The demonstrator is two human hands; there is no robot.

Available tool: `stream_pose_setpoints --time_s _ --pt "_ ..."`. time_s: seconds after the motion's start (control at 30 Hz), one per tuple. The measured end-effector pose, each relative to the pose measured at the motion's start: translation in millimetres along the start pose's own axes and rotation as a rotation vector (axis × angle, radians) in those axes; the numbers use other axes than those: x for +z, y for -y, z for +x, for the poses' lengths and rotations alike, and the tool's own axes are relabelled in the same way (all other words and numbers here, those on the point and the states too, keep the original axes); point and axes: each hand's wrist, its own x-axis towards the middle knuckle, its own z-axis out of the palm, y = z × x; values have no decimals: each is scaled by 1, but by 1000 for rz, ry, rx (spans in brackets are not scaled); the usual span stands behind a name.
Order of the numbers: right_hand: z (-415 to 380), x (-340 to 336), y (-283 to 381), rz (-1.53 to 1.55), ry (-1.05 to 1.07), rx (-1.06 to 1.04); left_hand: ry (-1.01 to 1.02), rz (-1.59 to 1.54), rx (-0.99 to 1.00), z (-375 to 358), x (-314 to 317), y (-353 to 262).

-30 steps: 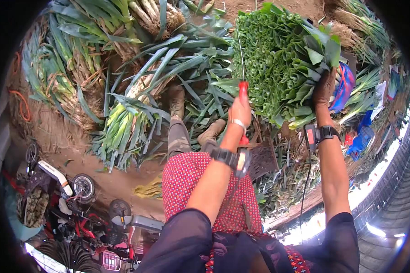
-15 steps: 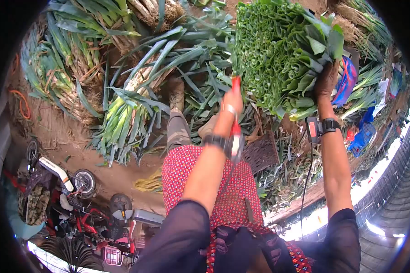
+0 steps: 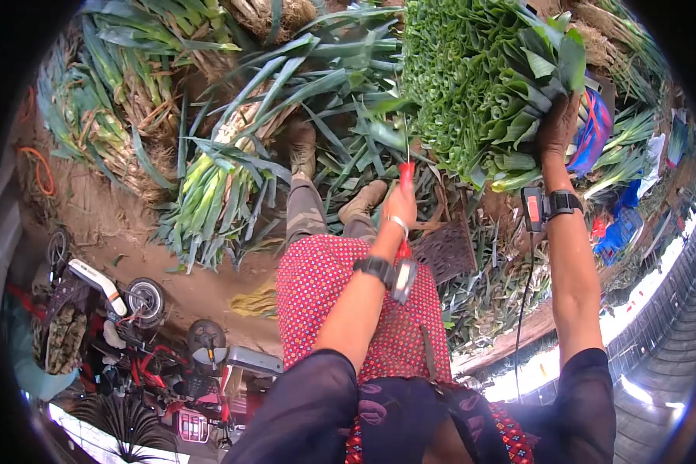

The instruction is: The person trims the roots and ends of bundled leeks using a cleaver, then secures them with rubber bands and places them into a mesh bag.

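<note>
My left hand (image 3: 400,206) is closed around the long red handle of a knife (image 3: 407,172). Its thin blade points away from me, along the near left edge of a big stack of leeks (image 3: 472,93) whose green ends are cut off level. Blurred pieces of leaf (image 3: 388,131) hang in the air by the blade. My right hand (image 3: 557,133) lies flat against the right side of the stack, touching the broad outer leaves; its fingertips are partly hidden. A blue and red band (image 3: 593,131) sits just beyond that hand.
Bundles of uncut leeks (image 3: 124,116) with roots lie on the dirt floor to the left, another bundle (image 3: 216,178) nearer my boots (image 3: 362,200). A dark crate (image 3: 445,251) stands by my apron (image 3: 325,286). Scooters (image 3: 143,301) are parked lower left; leaf scraps (image 3: 487,298) cover the right.
My left hand has drawn back toward me with the knife, and leaf pieces have come loose beside the blade. The right hand stays against the stack, almost unmoved.
</note>
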Motion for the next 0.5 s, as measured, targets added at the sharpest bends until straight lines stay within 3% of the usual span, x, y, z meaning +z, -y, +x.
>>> stream_pose_setpoints --time_s 0.13,0.23,0.33,0.4,0.5 --pt "3 2 -4 -11 2 3 26 37 -15 -49 16 62" --pt "1 0 -3 16 -1 -27 -12 -1 -67 -76 -10 60" --pt "0 -1 4 39 -11 -57 -155 -189 -50 -41 -29 24" --pt "1 1 -3 74 -18 -76 -352 -278 164 -20 -54 -37" --pt "-1 -1 -2 88 1 -37 -316 -334 183 -7 -67 -93"
